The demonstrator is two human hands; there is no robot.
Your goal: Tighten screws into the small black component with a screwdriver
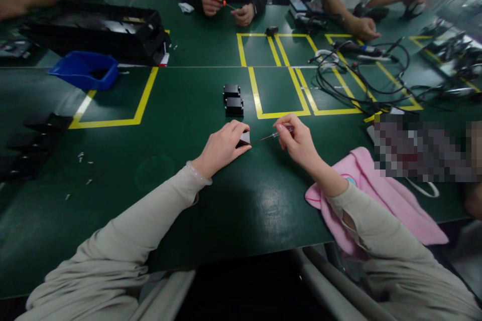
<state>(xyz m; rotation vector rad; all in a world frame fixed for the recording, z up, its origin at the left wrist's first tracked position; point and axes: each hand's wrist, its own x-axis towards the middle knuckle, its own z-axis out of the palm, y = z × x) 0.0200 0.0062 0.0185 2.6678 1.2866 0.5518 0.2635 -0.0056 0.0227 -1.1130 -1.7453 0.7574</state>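
Note:
My left hand [225, 144] is closed around a small black block [245, 138] on the green table, its fingers hiding most of it. In my right hand [297, 138] is a screwdriver [274, 135], gripped by its handle. Its thin shaft points left, the tip at or close to the block's right side; contact is too small to tell. Just beyond my left hand stand two similar black blocks [234, 105], one behind the other, with small shiny bits at their sides.
Several small screws [80, 156] lie scattered at left, near black parts [35, 140]. Farther back are a blue scoop [90, 71] and black trays [101, 35]. Cables [361, 80] coil at right, beyond a pink cloth [376, 195]. Co-workers sit across, one holding a screwdriver [228, 5].

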